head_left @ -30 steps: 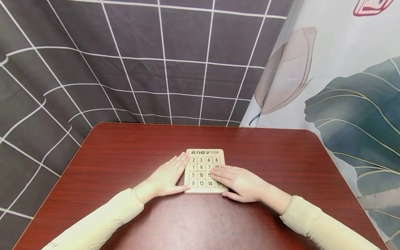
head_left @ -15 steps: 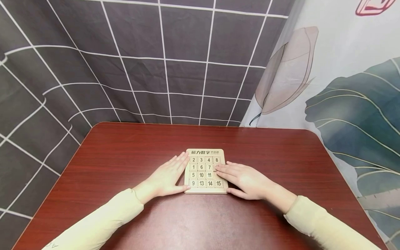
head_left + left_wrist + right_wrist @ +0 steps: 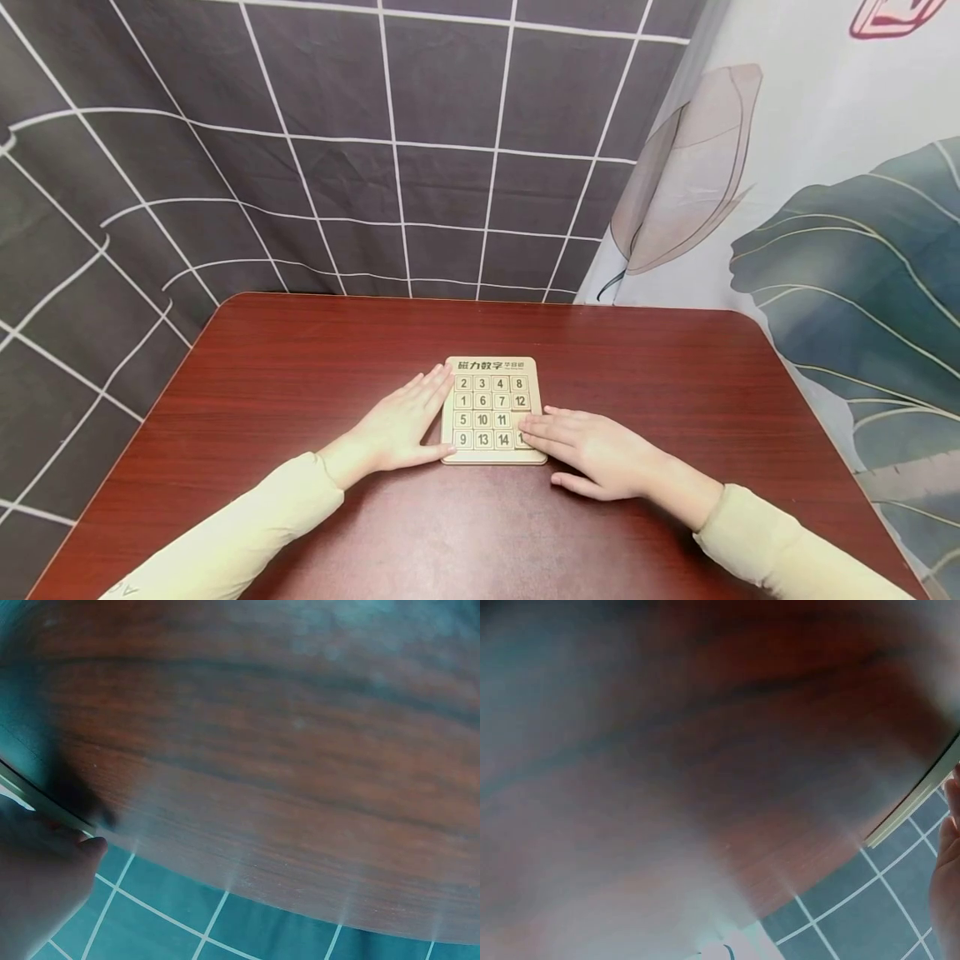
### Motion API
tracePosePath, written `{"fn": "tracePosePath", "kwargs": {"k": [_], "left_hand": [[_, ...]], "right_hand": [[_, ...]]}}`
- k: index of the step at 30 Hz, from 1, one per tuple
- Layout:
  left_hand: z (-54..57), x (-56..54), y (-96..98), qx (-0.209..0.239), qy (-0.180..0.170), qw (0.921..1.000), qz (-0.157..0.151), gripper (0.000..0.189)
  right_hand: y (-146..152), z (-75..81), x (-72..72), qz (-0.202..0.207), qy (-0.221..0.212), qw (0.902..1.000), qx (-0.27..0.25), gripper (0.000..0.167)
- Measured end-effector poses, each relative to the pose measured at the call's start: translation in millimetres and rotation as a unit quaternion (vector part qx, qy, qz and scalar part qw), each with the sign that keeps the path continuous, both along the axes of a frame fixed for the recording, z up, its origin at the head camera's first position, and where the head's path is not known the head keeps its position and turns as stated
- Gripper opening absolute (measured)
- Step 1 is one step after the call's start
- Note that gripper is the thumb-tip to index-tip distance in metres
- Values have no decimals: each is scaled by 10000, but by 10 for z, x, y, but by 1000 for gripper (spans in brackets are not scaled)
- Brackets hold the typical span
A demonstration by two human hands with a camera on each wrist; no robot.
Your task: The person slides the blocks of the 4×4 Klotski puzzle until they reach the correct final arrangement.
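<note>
A pale wooden number sliding puzzle (image 3: 491, 365) lies flat on the table, its numbered tiles in a square grid. My left hand (image 3: 405, 425) rests along its left edge, fingers straight and thumb at the lower left corner. On the right side, my right hand (image 3: 600, 450) has its fingertips over the lower right cells, partly covering the bottom right tile (image 3: 521, 438). The 12 tile (image 3: 521, 401) shows just above those fingers. Both wrist views catch only part of each hand and the puzzle's edge, in the left (image 3: 52, 806) and the right (image 3: 911, 810).
The dark red wooden table (image 3: 337, 333) has rounded far corners. Behind it hangs a dark grey curtain with white grid lines (image 3: 442, 183). A white curtain with leaf patterns (image 3: 675, 250) hangs at the right.
My right hand has slid right and toward the near edge, from the middle right tiles to the bottom right one. The 12 tile is now uncovered. My left hand has stayed in place.
</note>
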State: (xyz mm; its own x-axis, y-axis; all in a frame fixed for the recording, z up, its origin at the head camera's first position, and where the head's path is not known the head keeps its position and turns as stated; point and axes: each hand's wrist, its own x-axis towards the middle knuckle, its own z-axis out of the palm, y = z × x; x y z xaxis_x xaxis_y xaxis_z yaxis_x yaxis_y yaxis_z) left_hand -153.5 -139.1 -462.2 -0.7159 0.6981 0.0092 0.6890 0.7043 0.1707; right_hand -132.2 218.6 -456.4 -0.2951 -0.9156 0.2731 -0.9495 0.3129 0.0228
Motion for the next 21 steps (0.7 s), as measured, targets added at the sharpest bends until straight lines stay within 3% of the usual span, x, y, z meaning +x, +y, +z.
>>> {"fn": "tracePosePath", "kwargs": {"k": [12, 21], "left_hand": [[26, 5, -1, 61, 32, 10000, -38, 101], [20, 10, -5, 41, 33, 10000, -38, 101]], "right_hand": [[-15, -28, -155, -340, -90, 9994, 34, 58], [-77, -5, -52, -137, -45, 9998, 100, 61]]}}
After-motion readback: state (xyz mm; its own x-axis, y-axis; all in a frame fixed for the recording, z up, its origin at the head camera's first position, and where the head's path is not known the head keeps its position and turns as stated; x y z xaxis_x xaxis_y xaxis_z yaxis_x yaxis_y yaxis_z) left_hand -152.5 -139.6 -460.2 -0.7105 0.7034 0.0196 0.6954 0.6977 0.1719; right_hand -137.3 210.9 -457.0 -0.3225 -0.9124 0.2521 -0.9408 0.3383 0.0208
